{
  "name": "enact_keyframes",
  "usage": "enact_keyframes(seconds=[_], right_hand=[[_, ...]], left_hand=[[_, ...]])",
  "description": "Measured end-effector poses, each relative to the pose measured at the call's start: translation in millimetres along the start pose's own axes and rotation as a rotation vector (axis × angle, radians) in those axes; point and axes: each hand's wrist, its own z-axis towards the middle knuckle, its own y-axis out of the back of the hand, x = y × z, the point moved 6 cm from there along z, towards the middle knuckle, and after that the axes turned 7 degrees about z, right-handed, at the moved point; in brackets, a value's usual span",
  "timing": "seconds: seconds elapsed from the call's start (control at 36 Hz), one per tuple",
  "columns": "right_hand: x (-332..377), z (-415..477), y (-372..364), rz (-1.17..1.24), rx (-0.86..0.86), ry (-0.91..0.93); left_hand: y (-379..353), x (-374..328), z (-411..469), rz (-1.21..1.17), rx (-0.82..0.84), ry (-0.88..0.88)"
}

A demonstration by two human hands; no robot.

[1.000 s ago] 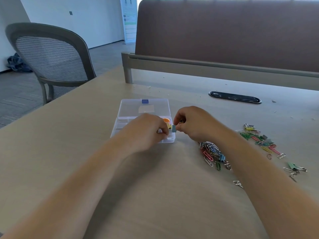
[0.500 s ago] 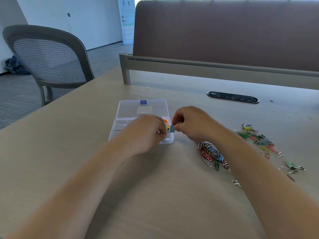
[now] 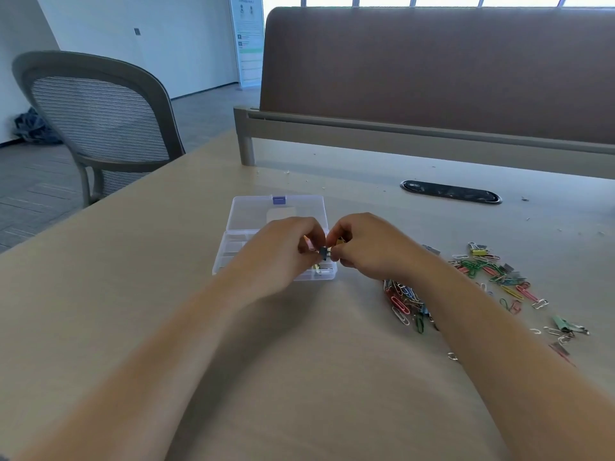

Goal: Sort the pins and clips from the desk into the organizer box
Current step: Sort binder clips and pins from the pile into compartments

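While both forearms stretch out across the desk (image 3: 159,267), the person's left hand (image 3: 283,257) and right hand (image 3: 364,247) meet just above the front right corner of the organizer box (image 3: 239,224), with a small dark clip (image 3: 323,253) between them. Both hands have their fingers curled in, thumb and forefinger tips drawn together on that clip from either side. Which hand truly bears it I cannot tell from here. The box is clear plastic with its lid (image 3: 253,209) laid open toward the far side. A few yellowish pieces show in the compartments by the fingertips, though the left hand hides much of the tray. To my eye this is the sorting step itself, part-way through, with one clip being handled over the box before it goes in. Plenty is left to do. A heap of coloured paper clips (image 3: 404,301) lies on the desk near the right wrist, and a looser scatter of clips (image 3: 492,271) lies further right, binder clips among them. The next move, I'd judge, calls for releasing the clip low into the compartment that matches it, then reaching right for another. These are small, springy pieces, so a fine pinch would suit.
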Motion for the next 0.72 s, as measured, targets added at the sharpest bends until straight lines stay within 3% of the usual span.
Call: enact_keyframes(seconds=[0.14,0.33,0.72], right_hand=[[-2,3,-1,0.031,-0.016,-0.022],[-10,3,14,0.091,-0.182,-0.016],[-9,3,20,0.046,-0.249,0.034]], left_hand=[[3,0,1,0.026,-0.002,-0.026],[2,5,4,0.163,0.014,-0.041],[-5,5,6,0.177,0.043,-0.097]])
